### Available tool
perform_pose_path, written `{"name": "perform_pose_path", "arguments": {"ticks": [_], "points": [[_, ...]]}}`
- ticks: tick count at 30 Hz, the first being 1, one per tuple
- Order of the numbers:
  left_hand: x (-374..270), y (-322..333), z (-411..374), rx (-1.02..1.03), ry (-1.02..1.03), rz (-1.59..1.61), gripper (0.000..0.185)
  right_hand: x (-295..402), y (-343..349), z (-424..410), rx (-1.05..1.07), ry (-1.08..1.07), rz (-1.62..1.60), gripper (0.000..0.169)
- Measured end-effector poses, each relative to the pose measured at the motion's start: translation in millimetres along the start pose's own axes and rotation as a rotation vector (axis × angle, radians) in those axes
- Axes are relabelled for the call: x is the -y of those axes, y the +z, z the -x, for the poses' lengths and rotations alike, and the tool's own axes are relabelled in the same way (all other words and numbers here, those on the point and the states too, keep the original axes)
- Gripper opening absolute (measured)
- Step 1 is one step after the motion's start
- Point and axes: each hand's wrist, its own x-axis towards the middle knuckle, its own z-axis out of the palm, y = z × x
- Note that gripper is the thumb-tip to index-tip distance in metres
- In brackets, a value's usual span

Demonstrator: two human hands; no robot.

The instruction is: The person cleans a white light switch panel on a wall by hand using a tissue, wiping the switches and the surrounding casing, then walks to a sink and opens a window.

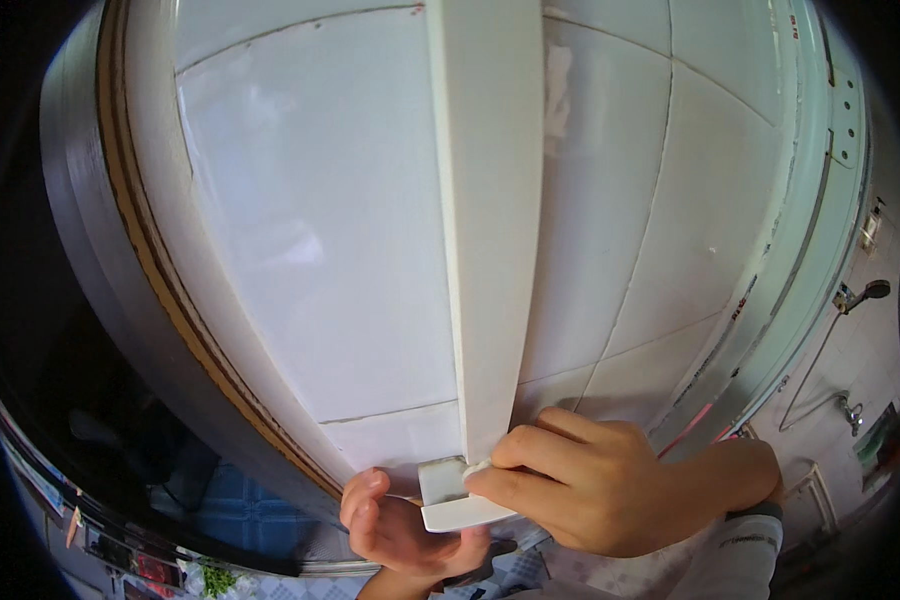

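Note:
A white vertical trunking or trim strip (493,225) runs down the tiled wall to a small white box-like fitting (469,515) at the bottom centre. My left hand (412,525) is cupped under and beside this fitting, its thumb at the front edge and its fingers curled up on the left. My right hand (585,484) pinches a small whitish piece, perhaps cloth or tissue, against the fitting's upper right, just under the strip's lower end. The pinched piece is mostly hidden by the fingertips.
White wall tiles (315,225) flank the strip. A dark doorway with a frame (195,352) stands left. At right are a pale green door frame (810,225), a shower head (876,289) and a wall tap (851,412). Green-and-white flowers (217,579) show low left.

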Motion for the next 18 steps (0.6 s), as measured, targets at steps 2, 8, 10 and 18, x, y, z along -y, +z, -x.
{"name": "perform_pose_path", "arguments": {"ticks": [2, 8, 10, 18], "points": [[0, -2, 0, -0.001, 0.001, -0.011, 0.088, 3, -5, 0, 0.069, 0.019, 0.025, 0.018], [-1, 1, -2, -0.011, 0.01, 0.01, 0.088, 11, -24, -4, 0.204, 0.07, 0.028, 0.012], [-1, 0, -2, -0.022, 0.014, 0.009, 0.088, 5, -22, 5, 0.157, 0.137, -0.058, 0.012], [4, 5, 3, -0.016, 0.019, 0.039, 0.091, -2, -12, 6, 0.112, 0.122, -0.263, 0.014]]}}
